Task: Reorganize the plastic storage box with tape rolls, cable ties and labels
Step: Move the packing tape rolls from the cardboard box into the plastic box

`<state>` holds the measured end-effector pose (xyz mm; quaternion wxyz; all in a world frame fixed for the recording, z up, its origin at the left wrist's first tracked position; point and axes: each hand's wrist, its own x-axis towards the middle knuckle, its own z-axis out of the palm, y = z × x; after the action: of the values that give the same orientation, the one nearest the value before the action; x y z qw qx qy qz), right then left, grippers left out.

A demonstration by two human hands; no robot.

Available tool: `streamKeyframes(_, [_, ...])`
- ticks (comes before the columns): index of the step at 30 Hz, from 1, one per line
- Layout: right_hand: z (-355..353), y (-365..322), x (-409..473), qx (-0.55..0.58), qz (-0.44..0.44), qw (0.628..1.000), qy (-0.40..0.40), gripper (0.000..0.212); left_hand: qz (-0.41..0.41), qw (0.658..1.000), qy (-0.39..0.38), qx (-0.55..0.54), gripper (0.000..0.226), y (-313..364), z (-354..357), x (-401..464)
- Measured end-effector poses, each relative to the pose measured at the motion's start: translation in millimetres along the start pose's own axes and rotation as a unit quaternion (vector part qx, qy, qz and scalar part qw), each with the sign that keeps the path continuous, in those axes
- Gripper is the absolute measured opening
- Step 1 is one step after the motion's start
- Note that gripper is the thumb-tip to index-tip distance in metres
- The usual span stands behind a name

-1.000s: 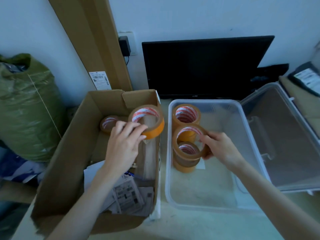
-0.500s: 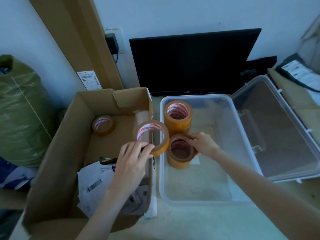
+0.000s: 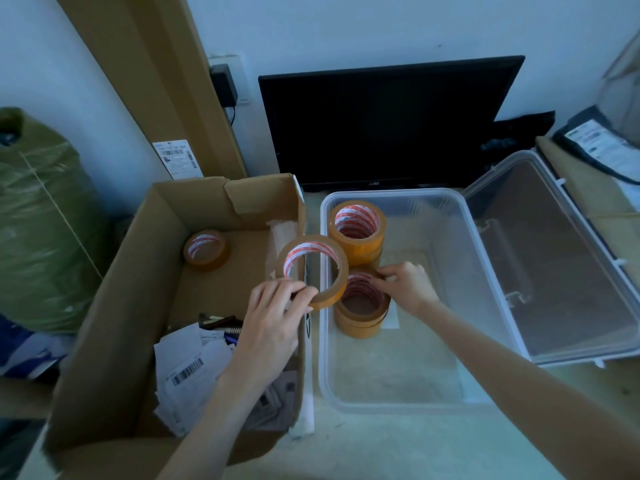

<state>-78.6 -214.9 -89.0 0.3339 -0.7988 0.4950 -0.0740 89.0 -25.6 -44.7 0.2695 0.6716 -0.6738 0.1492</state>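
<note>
head view. the plastic storage box (image 3: 478, 271) is clear, rectangular and open, at centre right of the frame, long axis running from near edge to far edge. its clear lid (image 3: 568, 278) lies just right of it. two stacks of tan tape rolls stand in the box's left half: the far stack (image 3: 357, 233) upright with its core facing up, the near stack (image 3: 362, 313) directly below it in the frame. the right hand (image 3: 407, 287) rests on the top of the near stack, fingers curled over its rim. the left hand (image 3: 272, 318) pinches a single tape roll (image 3: 313, 270) by its lower edge, tilted, over the gap between the cardboard box (image 3: 114, 306) and the plastic box. core print is red and white, not readable. another roll (image 3: 206, 250) lies flat in the cardboard box, above barcode labels (image 3: 187, 372), text not readable. a black monitor (image 3: 388, 123) stands at upper centre.
</note>
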Motion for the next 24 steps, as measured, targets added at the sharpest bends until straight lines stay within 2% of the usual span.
streamKeyframes(3, [-11,-4,-1,0.048,-0.027,0.998,0.005,0.027,0.007,1.0,-0.003,0.0,0.024,1,1,2])
streamKeyframes(6, [-28,-15,-7,0.107,-0.054,0.992,0.037,0.018,0.01,1.0,-0.012,0.001,0.028,1,1,3])
streamKeyframes(13, [-59,-55,-52,0.289,-0.08,0.951,-0.069,0.013,0.077,0.997,-0.016,-0.01,0.022,11,4,14])
streamKeyframes(16, [-55,-55,-56,0.231,-0.099,0.968,-0.002,0.025,0.104,0.995,-0.013,0.0,0.018,18,9,17])
streamKeyframes(19, [-50,-47,-53,0.158,-0.092,0.982,0.048,0.019,0.103,0.994,-0.037,-0.005,0.019,23,16,18])
streamKeyframes(24, [-42,-30,-39,0.077,-0.048,0.995,0.032,0.015,-0.009,0.997,-0.059,-0.058,0.03,24,16,20])
